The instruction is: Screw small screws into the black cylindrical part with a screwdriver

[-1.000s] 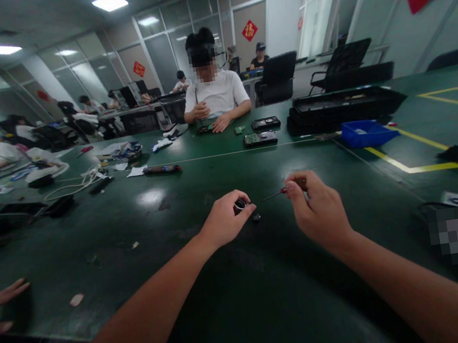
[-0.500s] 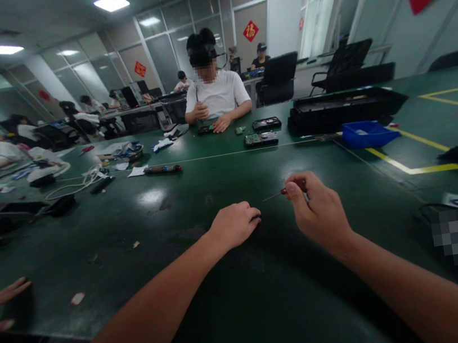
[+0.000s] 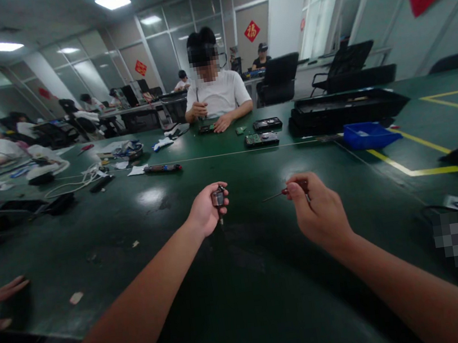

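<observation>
My left hand [image 3: 205, 211] is raised over the green table [image 3: 249, 316], palm turned up. Its fingers are closed round a small metal cylinder [image 3: 218, 198] with a thin shaft pointing down, which looks like a small motor. To its right, my right hand [image 3: 319, 204] grips a screwdriver [image 3: 274, 196] by its red handle. The thin blade points left toward the metal cylinder, with a gap between them. Most of the screwdriver's handle is hidden by my fingers.
Across the table a person [image 3: 216, 94] works on a circuit board. Nearby lie hard drives [image 3: 262, 139], a black tray [image 3: 343, 110] and a blue bin [image 3: 371, 134]. A pen-shaped electric screwdriver [image 3: 163, 169] lies left of centre. Another person's hand [image 3: 2, 300] rests at the left edge.
My left hand has lifted off the table, moved left and turned palm up, showing the metal cylinder in its fingers. My right hand stays almost still with the screwdriver.
</observation>
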`<state>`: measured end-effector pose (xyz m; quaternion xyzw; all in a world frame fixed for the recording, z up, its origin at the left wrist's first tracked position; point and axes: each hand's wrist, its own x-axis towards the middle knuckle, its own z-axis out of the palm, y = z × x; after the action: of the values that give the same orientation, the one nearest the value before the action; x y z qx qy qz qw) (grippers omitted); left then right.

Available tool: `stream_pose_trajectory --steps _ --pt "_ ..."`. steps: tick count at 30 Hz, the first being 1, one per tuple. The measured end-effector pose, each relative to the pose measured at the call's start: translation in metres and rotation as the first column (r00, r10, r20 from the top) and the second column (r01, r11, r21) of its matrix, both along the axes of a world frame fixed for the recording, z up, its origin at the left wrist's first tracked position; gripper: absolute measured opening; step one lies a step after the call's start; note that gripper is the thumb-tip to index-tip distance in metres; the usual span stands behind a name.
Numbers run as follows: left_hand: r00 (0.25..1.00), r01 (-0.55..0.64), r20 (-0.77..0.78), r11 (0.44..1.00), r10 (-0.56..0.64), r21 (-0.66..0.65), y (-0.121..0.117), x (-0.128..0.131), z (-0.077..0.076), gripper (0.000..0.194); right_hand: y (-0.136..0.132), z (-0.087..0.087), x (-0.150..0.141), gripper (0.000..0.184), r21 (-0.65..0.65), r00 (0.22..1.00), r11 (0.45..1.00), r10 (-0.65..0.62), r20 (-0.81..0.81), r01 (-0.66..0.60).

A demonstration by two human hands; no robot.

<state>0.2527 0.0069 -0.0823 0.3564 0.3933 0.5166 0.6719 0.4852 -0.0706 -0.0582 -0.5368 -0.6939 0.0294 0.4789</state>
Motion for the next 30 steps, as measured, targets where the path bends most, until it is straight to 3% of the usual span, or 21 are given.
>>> stream_pose_trajectory --steps 3,8,11,19,30 --pt "0.997 -0.075 0.033 0.997 0.076 -0.022 0.005 -0.004 0.000 0.012 0.000 -0.001 0.000 0.019 0.001 1.000 1.000 0.003 0.001 -0.003" --pt "0.987 -0.162 0.019 0.986 0.161 0.050 0.005 -0.006 -0.001 0.012 -0.001 0.000 0.000 0.019 0.001 1.000 1.000 0.005 -0.002 -0.005" --pt "0.991 -0.129 -0.028 0.981 0.134 0.145 0.001 -0.004 -0.003 0.023 -0.001 0.001 0.000 0.020 -0.002 1.000 1.000 0.004 -0.006 -0.004" --pt "0.992 0.050 -0.124 0.935 -0.006 0.351 -0.010 0.005 -0.008 0.018 0.000 -0.001 0.001 0.019 0.007 1.000 1.000 0.003 -0.009 -0.003" --pt "0.981 0.130 -0.184 0.904 -0.058 0.408 -0.021 0.010 -0.003 0.025 -0.001 0.001 0.000 0.018 -0.001 1.000 1.000 0.008 -0.014 -0.008"
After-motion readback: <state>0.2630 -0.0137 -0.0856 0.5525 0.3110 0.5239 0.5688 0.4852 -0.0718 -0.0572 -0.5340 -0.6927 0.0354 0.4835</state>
